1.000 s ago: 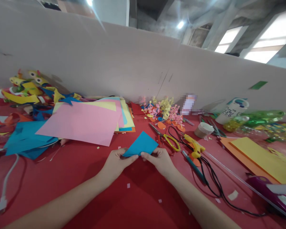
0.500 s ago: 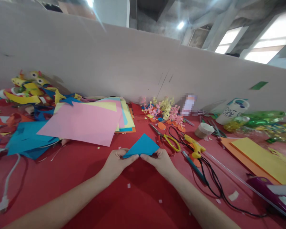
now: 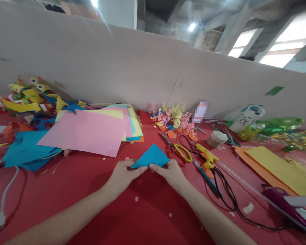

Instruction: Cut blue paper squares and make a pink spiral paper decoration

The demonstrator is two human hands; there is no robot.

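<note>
A blue sheet of paper [image 3: 153, 154], folded into a triangle with its point facing away from me, is held between both hands above the red table. My left hand [image 3: 124, 173] pinches its left corner, thumb along the near folded edge. On the opposite side, my right hand [image 3: 172, 172] grips the right corner, its thumb tip nearly meeting the left one at the middle of that edge. The fingers beneath the paper are mostly hidden. Beyond my right hand lie yellow-handled scissors [image 3: 183, 152].
A yellow glue gun [image 3: 206, 156] with a black cord and a teal pen [image 3: 206, 178] lie to the right. Pink paper [image 3: 84, 131] tops a stack at left. Small pink and yellow paper figures [image 3: 177, 117] stand near the wall, a paper cup [image 3: 216, 138] beside them.
The whole view has shifted slightly, so the surroundings sit a little further left. Both hands keep the same hold on the folded blue paper.
</note>
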